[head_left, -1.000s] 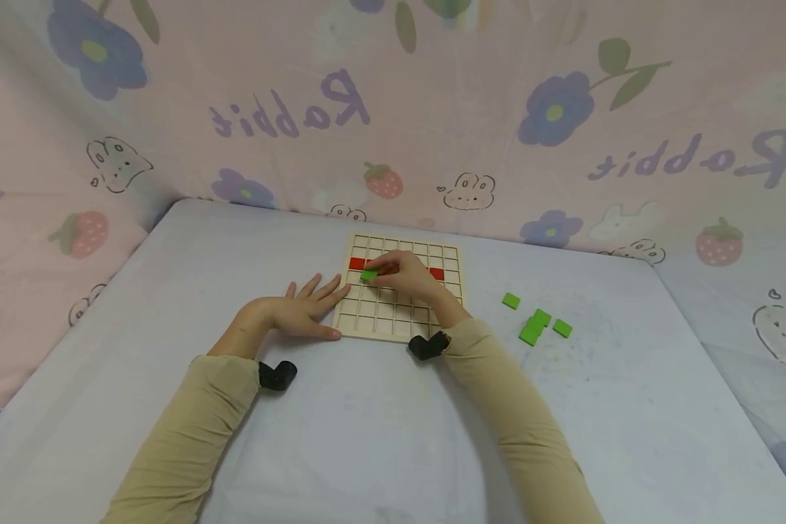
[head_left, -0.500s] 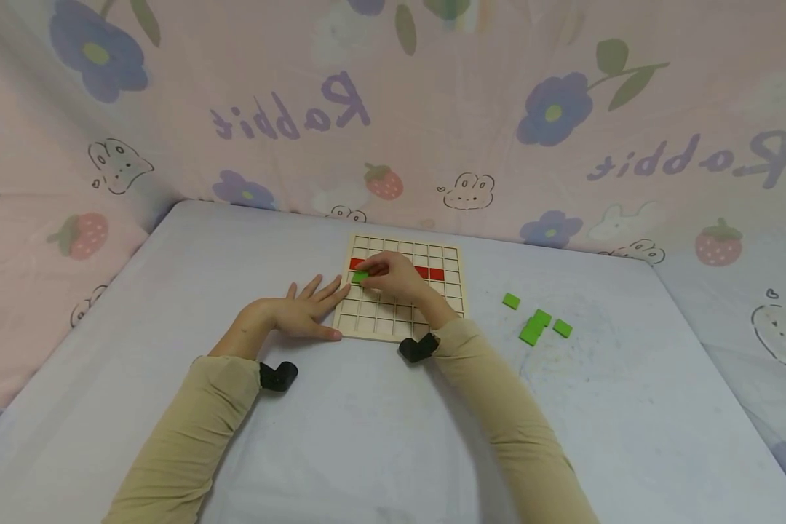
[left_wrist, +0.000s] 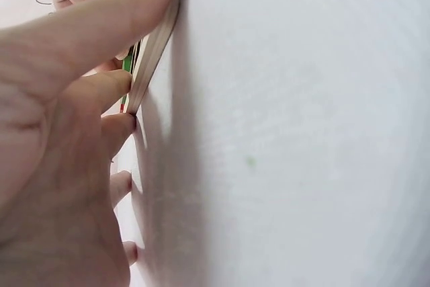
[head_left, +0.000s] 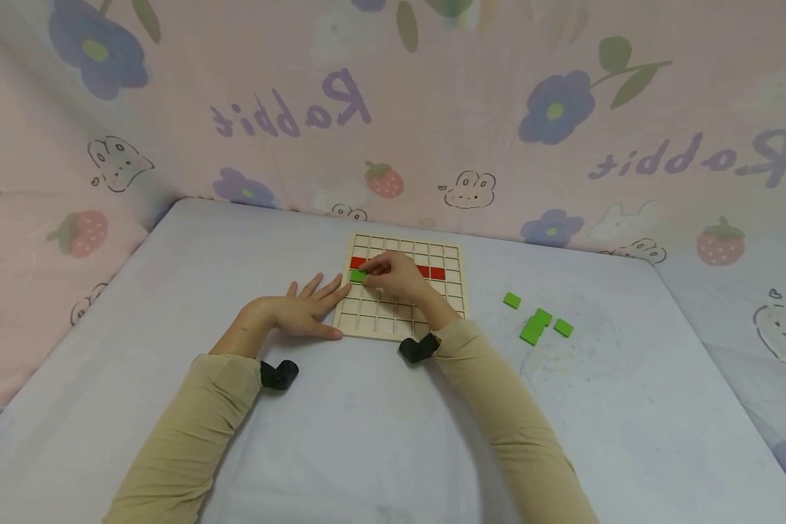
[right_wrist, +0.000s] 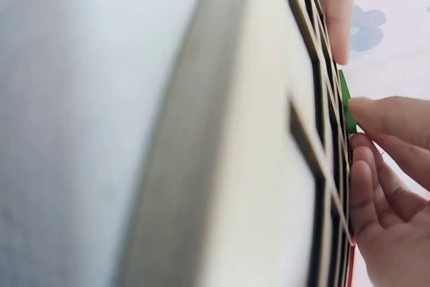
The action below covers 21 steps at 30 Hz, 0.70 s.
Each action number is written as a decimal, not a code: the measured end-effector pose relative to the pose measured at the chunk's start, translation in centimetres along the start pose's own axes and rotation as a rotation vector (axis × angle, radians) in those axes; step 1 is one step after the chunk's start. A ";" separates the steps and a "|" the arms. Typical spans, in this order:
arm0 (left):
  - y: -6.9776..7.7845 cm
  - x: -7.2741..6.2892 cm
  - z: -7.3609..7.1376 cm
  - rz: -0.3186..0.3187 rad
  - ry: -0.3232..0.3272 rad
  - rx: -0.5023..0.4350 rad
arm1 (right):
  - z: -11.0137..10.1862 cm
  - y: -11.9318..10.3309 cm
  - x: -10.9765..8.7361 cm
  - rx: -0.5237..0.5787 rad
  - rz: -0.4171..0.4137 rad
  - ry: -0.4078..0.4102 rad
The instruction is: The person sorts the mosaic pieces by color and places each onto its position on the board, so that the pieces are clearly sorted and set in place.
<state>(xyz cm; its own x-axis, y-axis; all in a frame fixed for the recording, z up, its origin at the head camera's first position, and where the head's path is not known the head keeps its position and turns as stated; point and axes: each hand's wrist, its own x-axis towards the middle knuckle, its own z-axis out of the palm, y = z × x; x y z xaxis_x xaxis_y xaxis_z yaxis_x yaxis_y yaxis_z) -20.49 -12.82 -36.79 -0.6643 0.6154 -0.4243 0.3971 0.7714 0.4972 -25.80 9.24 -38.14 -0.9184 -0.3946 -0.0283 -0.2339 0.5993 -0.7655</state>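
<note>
A pale wooden grid board (head_left: 383,324) lies flat on the table, with red tiles along one row; a red tile (head_left: 358,263) sits at its left end and another red tile (head_left: 437,274) towards the right. My right hand (head_left: 402,280) reaches over the board and hides part of that row. Its thumb and fingers pinch a green tile (head_left: 356,277) at the left column, just nearer than the leftmost red one. In the right wrist view this tile stands tilted on the grid. My left hand (head_left: 301,314) lies with spread fingers, thumb and fingertips touching the board's left edge.
On the table right of the board lie several loose green tiles; one green tile (head_left: 512,300) is apart from a small cluster (head_left: 535,326), another green tile (head_left: 563,328) beside it. A patterned cloth (head_left: 413,131) hangs behind the white table (head_left: 367,437).
My right hand has moved slightly left with the green tile, bringing it to the left column and uncovering more red tiles on the right. The left hand has stayed in place.
</note>
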 end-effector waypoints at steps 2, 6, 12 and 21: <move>0.1 0.0 0.0 -0.001 -0.002 0.000 | 0.0 -0.1 0.0 -0.007 0.000 0.001; 0.1 0.0 -0.1 -0.004 -0.004 0.000 | 0.1 0.0 0.1 -0.012 -0.001 0.006; 0.1 0.1 0.0 0.001 -0.002 -0.004 | 0.3 0.1 0.2 -0.032 -0.006 0.014; 0.0 0.0 0.0 0.007 -0.003 -0.007 | -0.3 0.5 -0.5 0.150 -0.032 0.015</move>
<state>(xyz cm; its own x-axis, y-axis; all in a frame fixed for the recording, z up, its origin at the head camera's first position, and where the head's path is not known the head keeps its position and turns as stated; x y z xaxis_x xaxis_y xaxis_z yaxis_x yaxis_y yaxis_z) -20.45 -12.79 -36.78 -0.6595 0.6211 -0.4233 0.3972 0.7662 0.5052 -25.52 9.99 -38.31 -0.9164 -0.4002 0.0064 -0.2135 0.4752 -0.8536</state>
